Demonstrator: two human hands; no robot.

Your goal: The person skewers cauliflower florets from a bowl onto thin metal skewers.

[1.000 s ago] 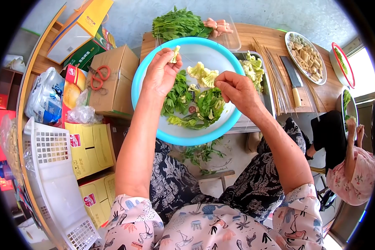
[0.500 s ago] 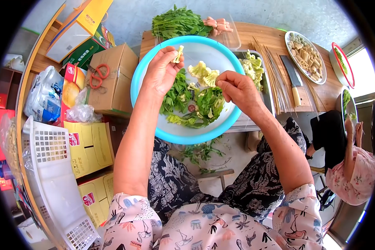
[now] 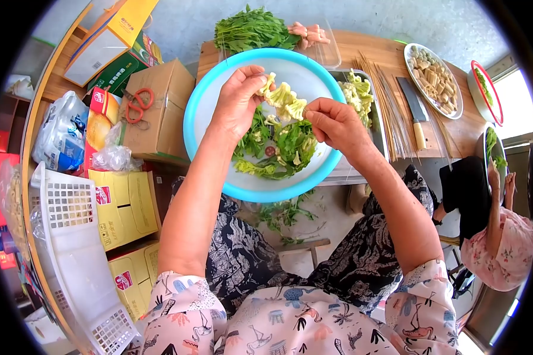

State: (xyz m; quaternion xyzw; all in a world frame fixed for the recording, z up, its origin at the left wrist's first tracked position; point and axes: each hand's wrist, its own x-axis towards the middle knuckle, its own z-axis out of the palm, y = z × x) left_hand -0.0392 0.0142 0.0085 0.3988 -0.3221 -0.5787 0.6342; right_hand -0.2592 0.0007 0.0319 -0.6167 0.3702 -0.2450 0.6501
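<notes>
Over the basin, my left hand [image 3: 240, 99] pinches a small cauliflower floret [image 3: 268, 83] between thumb and fingers. A row of pale cauliflower florets [image 3: 283, 97] spans the space between my hands, strung together as on a skewer; the thin stick itself is hard to make out. My right hand [image 3: 337, 125] is closed in a pinch at the right end of this row. Below lies the blue-rimmed basin [image 3: 263, 194], holding leafy greens [image 3: 290, 148] and a few loose floret pieces.
Right of the basin stands a metal tray of cauliflower [image 3: 356, 97], then thin bamboo skewers [image 3: 387, 115], a cleaver [image 3: 413, 106] and a plate of cut food [image 3: 435, 83]. Greens [image 3: 254, 31] and pink meat pieces [image 3: 309, 35] lie behind. Scissors [image 3: 138, 105] rest by a carton. Another person sits right.
My left hand has moved right and slightly down, bringing its floret against the row of florets. My right hand has shifted only slightly.
</notes>
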